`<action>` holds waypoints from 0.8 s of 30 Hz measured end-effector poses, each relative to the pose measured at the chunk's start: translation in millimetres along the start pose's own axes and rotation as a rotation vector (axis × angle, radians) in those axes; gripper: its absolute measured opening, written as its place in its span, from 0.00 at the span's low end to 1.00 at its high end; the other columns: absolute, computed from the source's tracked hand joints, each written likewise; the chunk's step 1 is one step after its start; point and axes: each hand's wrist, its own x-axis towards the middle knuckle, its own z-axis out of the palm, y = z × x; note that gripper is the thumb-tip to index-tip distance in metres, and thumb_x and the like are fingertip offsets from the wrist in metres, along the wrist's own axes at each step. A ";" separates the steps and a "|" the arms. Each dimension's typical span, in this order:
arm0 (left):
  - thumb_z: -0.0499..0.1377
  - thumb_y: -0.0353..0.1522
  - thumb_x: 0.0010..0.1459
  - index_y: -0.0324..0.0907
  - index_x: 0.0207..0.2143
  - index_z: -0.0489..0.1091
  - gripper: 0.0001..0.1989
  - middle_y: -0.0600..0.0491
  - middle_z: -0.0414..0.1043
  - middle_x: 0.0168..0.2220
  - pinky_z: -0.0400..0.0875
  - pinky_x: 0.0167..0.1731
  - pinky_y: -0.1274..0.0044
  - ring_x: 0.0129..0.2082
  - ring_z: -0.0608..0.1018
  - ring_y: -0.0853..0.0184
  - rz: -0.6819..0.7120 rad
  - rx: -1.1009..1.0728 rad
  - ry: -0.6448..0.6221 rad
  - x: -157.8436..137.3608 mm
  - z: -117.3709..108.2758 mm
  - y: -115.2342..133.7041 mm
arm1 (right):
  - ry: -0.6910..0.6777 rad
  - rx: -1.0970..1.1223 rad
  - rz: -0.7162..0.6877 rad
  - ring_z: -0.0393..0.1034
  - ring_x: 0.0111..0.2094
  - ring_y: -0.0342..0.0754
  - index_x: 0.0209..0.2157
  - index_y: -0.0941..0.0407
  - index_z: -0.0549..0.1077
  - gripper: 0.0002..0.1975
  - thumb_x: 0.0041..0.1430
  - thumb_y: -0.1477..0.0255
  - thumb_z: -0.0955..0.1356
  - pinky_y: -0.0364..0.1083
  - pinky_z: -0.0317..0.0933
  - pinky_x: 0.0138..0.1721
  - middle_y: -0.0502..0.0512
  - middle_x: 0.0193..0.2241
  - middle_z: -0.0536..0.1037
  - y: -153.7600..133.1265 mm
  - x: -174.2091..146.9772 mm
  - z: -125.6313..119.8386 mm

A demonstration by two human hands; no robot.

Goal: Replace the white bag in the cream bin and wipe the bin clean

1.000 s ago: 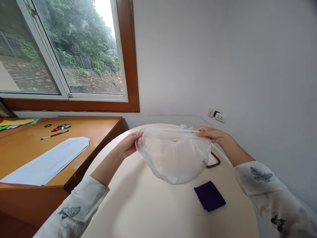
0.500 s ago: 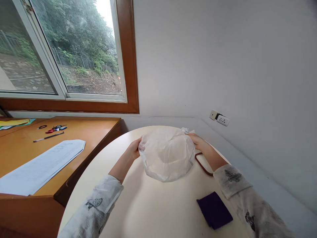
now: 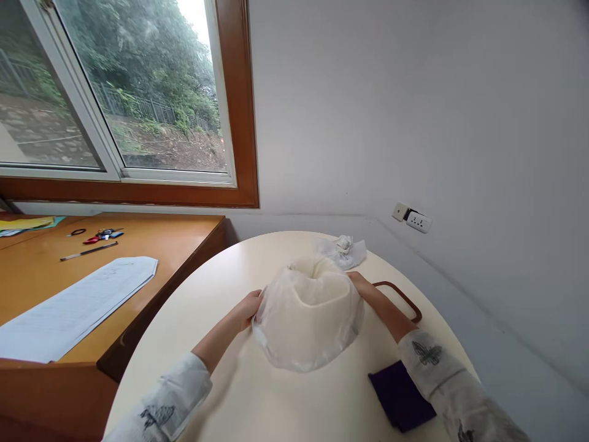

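The left forearm (image 3: 218,344) and the right forearm (image 3: 385,312) are extended forward and angled inward. The left hand (image 3: 250,308) is curled in a grip; the right hand (image 3: 359,284) is partly hidden. The 2 hands are held apart, the right placed slightly farther forward.

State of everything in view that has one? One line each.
Sheer white fabric: puffed out between the hands
Left hand: closed on fabric's left edge
Right hand: at fabric's right side, fingers mostly hidden, grip unclear
Crumpled white material: bunched, on table's far side
Purple cloth: lying flat, partly covered by sleeve
Brown loop: lying on table, partly hidden
Wall socket: nothing plugged in
Papers: stacked
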 end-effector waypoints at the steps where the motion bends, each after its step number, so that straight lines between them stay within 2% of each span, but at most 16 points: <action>1: 0.64 0.32 0.41 0.41 0.31 0.68 0.13 0.54 0.72 0.20 0.67 0.18 0.77 0.22 0.75 0.63 0.009 0.037 0.016 -3.3 0.4 -3.0 | 0.030 -0.022 0.013 0.65 0.33 0.53 0.22 0.56 0.71 0.08 0.45 0.66 0.66 0.47 0.59 0.34 0.50 0.21 0.73 5.3 2.4 3.0; 5: 0.65 0.33 0.39 0.43 0.33 0.67 0.16 0.54 0.72 0.23 0.67 0.19 0.76 0.23 0.75 0.62 0.067 0.180 0.082 -15.2 -2.5 -10.4 | 0.156 -0.078 0.034 0.66 0.36 0.56 0.24 0.54 0.70 0.04 0.44 0.68 0.66 0.49 0.58 0.37 0.52 0.24 0.73 26.7 8.5 10.6; 7: 0.65 0.34 0.38 0.43 0.35 0.67 0.19 0.52 0.72 0.28 0.68 0.23 0.75 0.26 0.75 0.61 0.115 0.243 0.127 -20.9 -7.5 -6.7 | 0.226 -0.081 0.021 0.66 0.38 0.56 0.30 0.54 0.70 0.08 0.44 0.67 0.67 0.50 0.58 0.41 0.54 0.28 0.73 34.4 8.9 9.0; 10: 0.64 0.37 0.41 0.43 0.42 0.64 0.23 0.46 0.69 0.43 0.69 0.37 0.72 0.41 0.74 0.57 0.234 0.297 0.230 -31.8 -13.6 9.3 | 0.340 -0.044 -0.020 0.64 0.45 0.56 0.42 0.55 0.65 0.20 0.48 0.61 0.65 0.52 0.56 0.47 0.59 0.38 0.71 36.4 6.3 0.4; 13: 0.58 0.41 0.50 0.46 0.52 0.56 0.27 0.45 0.56 0.56 0.57 0.54 0.70 0.57 0.61 0.60 0.467 0.330 0.262 -44.6 -9.2 25.9 | 0.378 0.074 -0.096 0.63 0.50 0.51 0.51 0.55 0.58 0.26 0.55 0.54 0.58 0.49 0.56 0.50 0.61 0.45 0.68 27.8 -2.4 -7.6; 16: 0.56 0.44 0.53 0.48 0.60 0.41 0.37 0.46 0.41 0.63 0.45 0.59 0.63 0.63 0.47 0.59 0.640 0.396 0.166 -51.1 8.5 28.5 | 0.191 0.420 -0.259 0.58 0.55 0.51 0.56 0.52 0.52 0.33 0.54 0.49 0.58 0.50 0.55 0.52 0.62 0.52 0.64 17.2 -17.1 -6.1; 19: 0.60 0.47 0.46 0.46 0.62 0.29 0.51 0.44 0.29 0.65 0.42 0.59 0.59 0.63 0.39 0.53 0.648 0.413 0.079 -47.2 32.6 17.7 | -0.063 0.616 -0.364 0.46 0.61 0.53 0.60 0.48 0.45 0.45 0.45 0.49 0.66 0.52 0.49 0.56 0.60 0.60 0.53 11.1 -31.7 5.8; 21: 0.63 0.47 0.43 0.44 0.62 0.27 0.57 0.43 0.26 0.65 0.42 0.59 0.60 0.63 0.39 0.52 0.638 0.383 0.053 -41.9 47.3 8.6 | -0.146 0.614 -0.358 0.43 0.62 0.53 0.62 0.46 0.40 0.51 0.42 0.51 0.70 0.53 0.49 0.56 0.58 0.62 0.47 10.0 -38.2 16.5; 24: 0.65 0.46 0.40 0.44 0.62 0.26 0.59 0.42 0.31 0.64 0.44 0.59 0.60 0.63 0.44 0.51 0.650 0.337 0.038 -35.4 63.5 -1.9 | -0.156 0.564 -0.320 0.46 0.61 0.55 0.62 0.45 0.37 0.53 0.41 0.54 0.72 0.55 0.54 0.54 0.57 0.63 0.45 11.2 -41.8 32.6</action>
